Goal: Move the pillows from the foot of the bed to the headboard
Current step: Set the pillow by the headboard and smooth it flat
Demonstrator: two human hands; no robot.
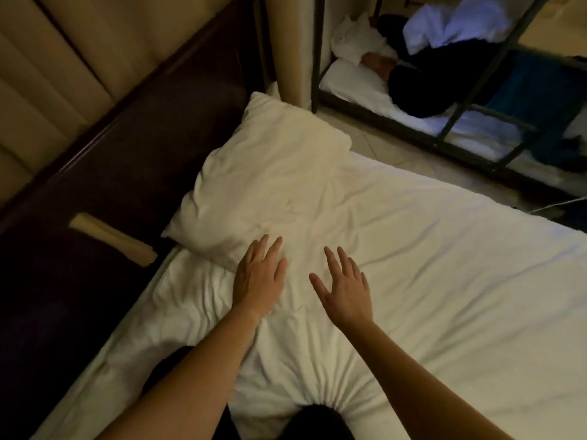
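Observation:
A white pillow (273,179) lies flat on the bed (444,281), its long side against the dark padded headboard (127,173). My left hand (259,277) rests palm down on the pillow's near corner, fingers apart, holding nothing. My right hand (344,287) hovers just to the right of it over the white sheet, fingers spread, empty. A second white pillow or bunched bedding (286,369) sits under my forearms, pressed down by a dark knee (314,422) at the bottom edge.
A beige wall panel (63,58) rises behind the headboard. A bunk bed with a dark metal frame (451,122) stands at the upper right across a strip of tiled floor (381,147); a person in dark clothes (444,81) lies on it.

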